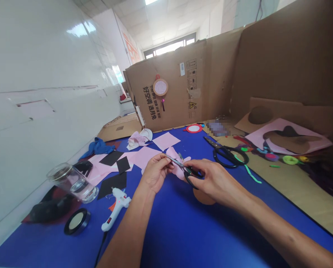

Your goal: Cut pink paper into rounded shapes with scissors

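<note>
Near the middle of the head view, my right hand (211,176) is closed round the black handles of a small pair of scissors (189,174). The metal blades point left, lying against a pink piece of paper (178,171). My left hand (157,169) pinches this pink piece at its left side, thumb and fingers together. Under my right hand, a brown cardboard disc (204,197) shows in part on the blue table. The fingertips of my left hand partly hide the edge of the pink piece.
Left of my arms lie a white glue gun (116,208), black paper (113,183), a glass jar (74,184) and a tape roll (77,221). Larger black scissors (228,153) and a green pipe cleaner (249,171) are at right. A cardboard wall (177,93) stands behind.
</note>
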A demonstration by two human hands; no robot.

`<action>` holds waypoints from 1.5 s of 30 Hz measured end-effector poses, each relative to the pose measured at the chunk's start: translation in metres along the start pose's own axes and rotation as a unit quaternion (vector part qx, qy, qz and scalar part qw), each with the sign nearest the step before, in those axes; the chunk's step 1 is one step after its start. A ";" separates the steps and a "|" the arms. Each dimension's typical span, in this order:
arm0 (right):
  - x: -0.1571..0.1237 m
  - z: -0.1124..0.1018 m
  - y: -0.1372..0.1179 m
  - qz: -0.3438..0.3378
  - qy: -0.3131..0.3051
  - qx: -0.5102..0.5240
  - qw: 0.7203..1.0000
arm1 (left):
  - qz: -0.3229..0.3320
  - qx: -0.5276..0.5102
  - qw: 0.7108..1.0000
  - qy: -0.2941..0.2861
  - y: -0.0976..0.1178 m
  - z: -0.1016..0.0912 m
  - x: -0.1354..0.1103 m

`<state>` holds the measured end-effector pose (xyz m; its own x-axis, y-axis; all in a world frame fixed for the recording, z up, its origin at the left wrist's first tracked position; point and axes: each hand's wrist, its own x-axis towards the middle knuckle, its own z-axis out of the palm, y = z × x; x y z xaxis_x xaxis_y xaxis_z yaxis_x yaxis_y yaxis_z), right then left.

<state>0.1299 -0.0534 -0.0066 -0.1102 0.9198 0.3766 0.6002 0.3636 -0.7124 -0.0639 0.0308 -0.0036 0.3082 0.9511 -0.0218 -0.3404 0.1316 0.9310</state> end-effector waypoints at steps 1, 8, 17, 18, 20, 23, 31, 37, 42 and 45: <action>0.000 0.000 0.000 0.002 0.000 0.000 1.000 | 0.001 0.000 1.000 0.002 0.000 0.001 0.000; 0.001 0.000 0.000 0.004 0.001 0.006 1.000 | 0.007 0.004 1.000 0.013 -0.002 0.003 -0.001; 0.000 0.000 0.001 0.004 0.006 -0.010 1.000 | 0.025 0.033 0.999 0.013 0.001 0.002 -0.001; 0.000 0.000 0.001 0.004 0.006 -0.012 1.000 | 0.026 0.034 0.999 0.013 0.001 0.002 -0.001; 0.001 0.000 -0.001 0.003 0.003 -0.017 1.000 | 0.028 0.037 0.999 0.012 0.001 0.003 -0.001; 0.001 0.000 -0.001 0.004 0.003 -0.020 1.000 | 0.030 0.040 0.999 0.014 0.000 0.004 -0.001; 0.000 0.000 0.000 -0.002 0.005 -0.007 1.000 | 0.026 0.036 0.999 0.012 0.001 0.005 -0.003; 0.001 -0.001 -0.004 0.002 0.000 -0.005 1.000 | 0.022 0.029 0.999 0.012 0.000 0.005 -0.003; 0.001 -0.002 -0.005 0.002 -0.004 0.002 1.000 | 0.018 0.026 0.999 0.011 -0.001 0.004 -0.003; 0.001 -0.002 -0.005 0.001 -0.004 0.001 1.000 | 0.015 0.023 1.000 0.012 -0.002 0.004 -0.002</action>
<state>0.1282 -0.0542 -0.0019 -0.1151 0.9212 0.3716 0.5993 0.3628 -0.7136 -0.0601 0.0276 -0.0038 0.2769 0.9609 -0.0008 -0.3080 0.0896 0.9472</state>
